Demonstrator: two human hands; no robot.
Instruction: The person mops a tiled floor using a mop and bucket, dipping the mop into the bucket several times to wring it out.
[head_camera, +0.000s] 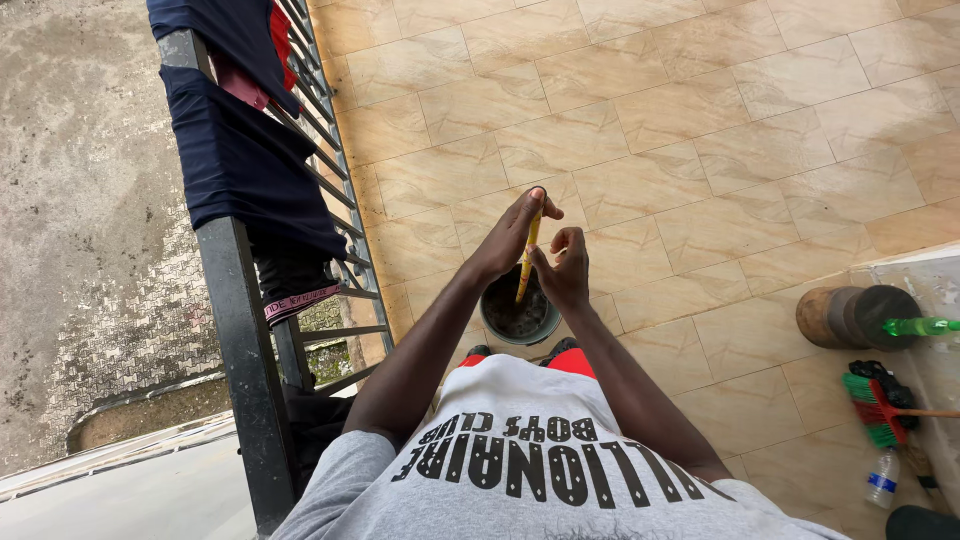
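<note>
Hands meet above a small round bucket (520, 318) that stands on the tiled floor (700, 150) just in front of the person's feet. The left hand (512, 236) is closed in a narrow pinch around the upper part of a thin yellow stick (527, 262), with one fingertip pressed over its top end. The right hand (566, 270) is curled close, its fingertips touching the stick's middle from the other side. Whether the right hand truly grips the stick or only steadies it cannot be told.

The stick stands nearly upright, tilted slightly, and its lower end reaches down into the bucket's mouth. The bucket holds a dark, grainy content; what it is cannot be made out. Both hands sit directly over the bucket, the left one over its far rim, the right one over its right rim.

Left of the bucket runs a dark metal railing (240, 330), with dark blue clothes (250, 165) draped over its top. Well to the right of the bucket lies a brown round wooden block (840, 317), with a green bottle (915, 326) just beside it. Nearer the person on that same side lie a brush with green and red bristles (872, 405) and a small clear plastic bottle (882, 478).
</note>
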